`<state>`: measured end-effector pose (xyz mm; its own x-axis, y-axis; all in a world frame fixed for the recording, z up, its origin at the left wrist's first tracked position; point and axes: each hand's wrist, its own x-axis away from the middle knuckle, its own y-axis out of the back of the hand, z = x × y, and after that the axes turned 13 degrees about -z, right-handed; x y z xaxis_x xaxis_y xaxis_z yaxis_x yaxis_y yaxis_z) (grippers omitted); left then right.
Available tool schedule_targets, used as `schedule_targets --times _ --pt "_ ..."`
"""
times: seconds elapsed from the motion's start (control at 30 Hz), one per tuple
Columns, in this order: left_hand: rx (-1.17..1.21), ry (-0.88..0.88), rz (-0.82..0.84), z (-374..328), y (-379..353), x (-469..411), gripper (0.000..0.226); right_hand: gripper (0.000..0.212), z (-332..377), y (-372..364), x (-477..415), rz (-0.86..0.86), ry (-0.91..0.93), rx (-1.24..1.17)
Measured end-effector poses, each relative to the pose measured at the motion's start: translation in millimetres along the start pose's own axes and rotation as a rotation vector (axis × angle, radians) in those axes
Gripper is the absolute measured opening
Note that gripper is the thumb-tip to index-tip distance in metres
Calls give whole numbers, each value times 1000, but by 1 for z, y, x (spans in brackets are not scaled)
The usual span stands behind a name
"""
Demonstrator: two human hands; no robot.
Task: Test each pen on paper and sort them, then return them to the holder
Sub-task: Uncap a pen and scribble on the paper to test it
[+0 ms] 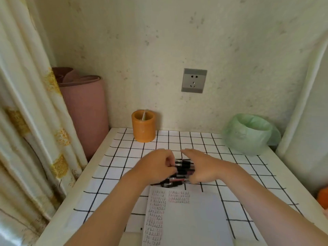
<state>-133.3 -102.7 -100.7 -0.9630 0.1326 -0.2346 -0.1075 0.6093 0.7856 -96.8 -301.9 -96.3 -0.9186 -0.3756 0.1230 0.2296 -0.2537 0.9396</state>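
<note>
Several dark pens lie bunched side by side on the grid-patterned cloth, between my two hands. My left hand curls its fingers against the left ends of the pile. On the right side my right hand presses against the bunch, fingers stretched over the far pens and thumb at the near ones. Just in front of the pens lies a white sheet of paper, with rows of small test marks along its left edge and top. The orange cylindrical holder stands at the back of the table and has one pale stick in it.
A green plastic-lined bin sits at the back right. A rolled pink mat leans in the left corner beside a curtain. A wall socket is above the table. An orange object shows at the right edge.
</note>
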Motion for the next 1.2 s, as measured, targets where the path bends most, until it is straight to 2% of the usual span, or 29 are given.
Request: schedule_targets --times 0.1,0.27,0.43,0.53,0.63,0.73,0.9,1.03,1.13,1.2 --pt "-45 -24 184 -15 -13 21 20 114 -5 -12 10 30 18 124" --pt "-168 -61 316 -21 -23 40 49 102 -3 -14 7 -37 61 162" --pt "-252 -118 416 -22 -28 50 90 67 -13 -22 -15 -117 99 287" --pt "-294 -143 470 -23 -33 54 101 48 -19 -22 -23 -124 88 290" --pt "-306 -156 475 -24 -38 51 103 42 -23 -25 -27 -140 83 276" --pt "-312 -170 423 -26 -46 48 101 43 -25 -28 -29 -158 75 287" --pt "-292 -180 317 -35 -67 42 97 33 -33 -25 -31 -214 84 406" --pt "-236 -229 219 -40 -72 33 77 24 -43 -22 -31 -234 76 396" --pt "-129 -292 -34 -39 -61 22 44 21 -45 -18 -28 -239 57 348" --pt "-164 -333 -236 -32 -51 13 43 20 -46 -16 -27 -243 67 330"
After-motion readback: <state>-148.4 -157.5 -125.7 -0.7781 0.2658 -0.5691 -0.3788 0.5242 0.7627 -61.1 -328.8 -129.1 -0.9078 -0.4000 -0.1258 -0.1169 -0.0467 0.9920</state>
